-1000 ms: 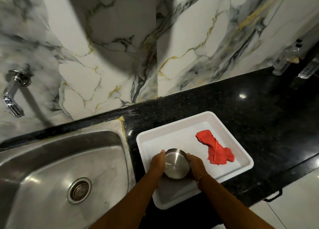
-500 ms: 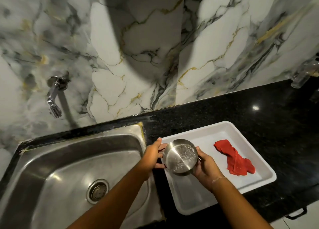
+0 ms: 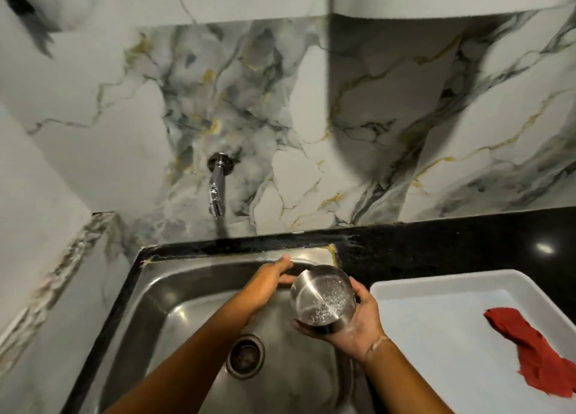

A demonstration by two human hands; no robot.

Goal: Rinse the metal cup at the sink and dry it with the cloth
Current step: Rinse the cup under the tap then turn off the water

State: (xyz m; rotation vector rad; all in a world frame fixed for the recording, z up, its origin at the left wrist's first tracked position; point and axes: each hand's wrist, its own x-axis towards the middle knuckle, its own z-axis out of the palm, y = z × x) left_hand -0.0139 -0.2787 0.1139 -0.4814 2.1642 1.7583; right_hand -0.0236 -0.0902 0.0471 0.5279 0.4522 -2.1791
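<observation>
The metal cup (image 3: 322,298) is a short steel cup with specks on its inner floor, tilted with its mouth toward me above the right side of the steel sink (image 3: 174,292). My right hand (image 3: 355,323) grips it from below and the right. My left hand (image 3: 268,284) is off the cup, fingers apart, stretched over the sink toward the back rim. The chrome tap (image 3: 217,184) sticks out of the marble wall above the sink; no water runs. The red cloth (image 3: 536,357) lies crumpled in the white tray (image 3: 436,282) at the right.
The sink drain (image 3: 246,356) sits below my arms. Black granite counter (image 3: 452,242) runs behind and beside the sink, with the tray on it. A marble side wall (image 3: 46,289) closes off the left. The marble backsplash stands straight ahead.
The cup was lifted out of the tray, turned mouth up and carried left over the sink. My left hand let go of it and reached forward. My view swung left.
</observation>
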